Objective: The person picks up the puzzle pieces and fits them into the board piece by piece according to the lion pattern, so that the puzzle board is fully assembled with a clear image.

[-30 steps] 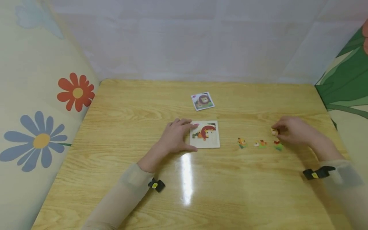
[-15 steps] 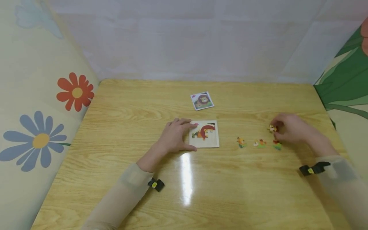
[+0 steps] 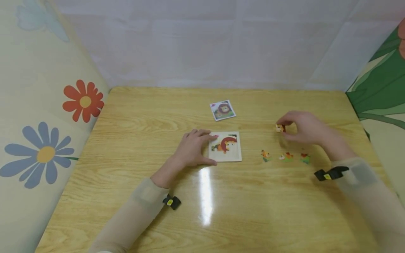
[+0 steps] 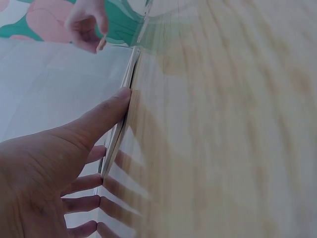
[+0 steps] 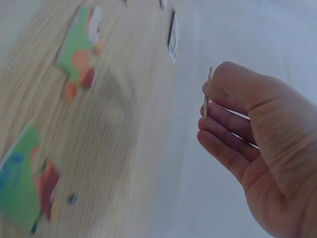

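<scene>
My left hand (image 3: 193,149) rests at the left side of a square puzzle board (image 3: 234,154), fingers spread, thumb touching its near-left edge. In the left wrist view the thumb (image 4: 111,109) lies against the thin board edge. Part of a lion picture is laid on the board, and pale bare areas show around it. Above the table my right hand (image 3: 307,128) pinches a small puzzle piece (image 3: 280,128) between thumb and fingers. The right wrist view shows that piece edge-on. Below it lie three loose pieces: one left (image 3: 265,155), one middle (image 3: 286,157), one right (image 3: 305,158).
Behind the board lies a square card (image 3: 223,110) with a lion picture. The wooden table (image 3: 152,116) ends at a white sheet (image 3: 202,52) at the back. Flower-printed panels (image 3: 47,154) stand at both sides.
My right hand has lifted away from the row of loose pieces and moved left and toward the back, carrying the puzzle piece. The left hand has stayed at the board.
</scene>
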`<state>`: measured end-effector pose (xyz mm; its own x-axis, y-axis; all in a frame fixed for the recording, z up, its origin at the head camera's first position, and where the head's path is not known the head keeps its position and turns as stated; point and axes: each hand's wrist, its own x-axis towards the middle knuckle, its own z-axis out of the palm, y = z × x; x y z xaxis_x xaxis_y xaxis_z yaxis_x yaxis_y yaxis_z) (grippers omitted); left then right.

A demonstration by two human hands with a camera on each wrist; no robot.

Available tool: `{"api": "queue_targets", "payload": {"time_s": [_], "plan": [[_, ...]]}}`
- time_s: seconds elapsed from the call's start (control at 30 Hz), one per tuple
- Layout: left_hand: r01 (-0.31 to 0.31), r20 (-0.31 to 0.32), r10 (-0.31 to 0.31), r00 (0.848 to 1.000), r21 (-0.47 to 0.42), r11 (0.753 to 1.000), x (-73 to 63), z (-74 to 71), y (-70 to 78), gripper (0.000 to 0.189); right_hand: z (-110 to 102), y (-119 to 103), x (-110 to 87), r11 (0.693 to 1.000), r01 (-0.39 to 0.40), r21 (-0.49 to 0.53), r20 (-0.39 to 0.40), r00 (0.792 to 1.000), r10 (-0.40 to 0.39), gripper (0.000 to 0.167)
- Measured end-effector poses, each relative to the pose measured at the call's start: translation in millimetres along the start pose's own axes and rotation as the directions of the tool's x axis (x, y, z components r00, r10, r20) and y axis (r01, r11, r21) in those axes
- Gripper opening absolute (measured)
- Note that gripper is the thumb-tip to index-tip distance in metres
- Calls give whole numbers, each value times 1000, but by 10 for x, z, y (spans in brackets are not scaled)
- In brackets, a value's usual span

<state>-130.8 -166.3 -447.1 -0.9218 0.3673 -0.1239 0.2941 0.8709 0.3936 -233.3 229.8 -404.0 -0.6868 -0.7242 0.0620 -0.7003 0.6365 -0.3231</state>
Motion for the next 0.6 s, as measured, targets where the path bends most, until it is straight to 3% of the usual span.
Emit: {"api": "queue_targets", "payload": {"time_s": [0.23,0.5,0.6], "plan": [[5,-4,-5,1000,-2,1000,11,-11,-9,95,95,-154,283,990,131,42,-52,990,-129,25],[12,-1,-12,1000,-6,1000,5,23,-32,95,284,-492,617,961,239,141,-6,971,-240,22],[4,-11,-5,1000,-4,1000,6,29,-32,95,374,-633,716,955,254,155,44,964,-264,20]]}}
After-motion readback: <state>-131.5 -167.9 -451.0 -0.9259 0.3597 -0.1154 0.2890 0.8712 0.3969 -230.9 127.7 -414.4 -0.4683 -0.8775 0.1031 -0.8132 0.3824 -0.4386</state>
